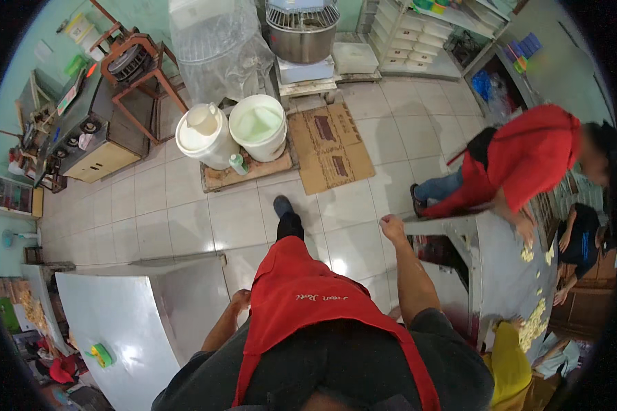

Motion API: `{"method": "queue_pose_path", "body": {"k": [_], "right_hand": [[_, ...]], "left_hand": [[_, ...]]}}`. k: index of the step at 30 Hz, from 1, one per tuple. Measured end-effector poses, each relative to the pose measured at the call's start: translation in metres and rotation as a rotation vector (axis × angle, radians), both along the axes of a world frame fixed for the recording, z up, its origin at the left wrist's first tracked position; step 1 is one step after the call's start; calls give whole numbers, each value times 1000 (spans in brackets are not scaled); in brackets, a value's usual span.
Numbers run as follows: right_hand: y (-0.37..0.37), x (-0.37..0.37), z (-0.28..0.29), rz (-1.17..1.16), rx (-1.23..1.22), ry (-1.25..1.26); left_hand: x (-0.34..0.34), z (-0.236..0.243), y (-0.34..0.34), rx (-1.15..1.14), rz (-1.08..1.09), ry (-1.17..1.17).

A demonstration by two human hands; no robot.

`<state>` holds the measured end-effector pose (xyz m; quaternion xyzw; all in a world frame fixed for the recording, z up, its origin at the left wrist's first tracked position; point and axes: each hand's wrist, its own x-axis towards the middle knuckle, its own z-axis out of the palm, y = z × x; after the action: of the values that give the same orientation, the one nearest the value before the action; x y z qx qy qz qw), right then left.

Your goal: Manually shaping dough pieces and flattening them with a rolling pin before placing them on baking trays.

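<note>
My right hand is held out ahead, to the left of the right-hand work table's corner. Its fingers are curled in and nothing shows in them. Beside my red apron hangs my left hand, near the corner of the left metal table. Its fingers are mostly hidden, and no object shows in it. One of my shoes is stepping forward on the tiled floor. In front stand two white buckets, one with a pitcher on top and the other with pale green contents.
A flattened cardboard sheet lies ahead, below a dough mixer. At right, a person in red bends over dough pieces on the table; others work beyond. A green-yellow tool rests on the left table. An oven-like cabinet stands far left.
</note>
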<state>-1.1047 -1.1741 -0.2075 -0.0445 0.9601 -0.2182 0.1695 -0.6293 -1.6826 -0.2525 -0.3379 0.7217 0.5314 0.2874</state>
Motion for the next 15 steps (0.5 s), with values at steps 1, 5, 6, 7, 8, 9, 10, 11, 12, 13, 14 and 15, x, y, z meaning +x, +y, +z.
{"method": "queue_pose_path", "body": {"k": [1, 5, 6, 7, 8, 9, 10, 11, 12, 13, 14, 15], "right_hand": [[-24, -30, 9, -70, -50, 31], [-114, -112, 23, -56, -143, -36], [-132, -119, 19, -5, -140, -100], [-137, -122, 12, 40, -113, -155], [-142, -124, 2, 112, -99, -179], [-146, -133, -7, 191, -74, -188], [-150, -140, -15, 148, -120, -221], [-145, -148, -18, 105, -130, -243], [-143, -154, -22, 105, -131, -254], [-139, -163, -23, 239, -19, -230], [-139, -174, -24, 378, 90, -204], [-140, -182, -26, 380, 92, -210]], "left_hand": [[-19, -4, -13, 6, -98, -122], [-124, -12, -79, -338, -282, 180], [-150, -20, -112, -296, -450, 137], [-178, -24, -116, -101, 160, 20], [-210, -21, -139, -214, -6, 12], [-249, -14, -158, -4, 362, -130], [-274, -13, -172, -216, 192, 138], [-314, -2, -179, -218, 83, 184], [-345, 10, -183, -147, 355, 204], [-369, 22, -192, -148, 350, 319], [-396, 36, -202, -120, 373, 324], [-422, 51, -209, -89, 393, 329]]}}
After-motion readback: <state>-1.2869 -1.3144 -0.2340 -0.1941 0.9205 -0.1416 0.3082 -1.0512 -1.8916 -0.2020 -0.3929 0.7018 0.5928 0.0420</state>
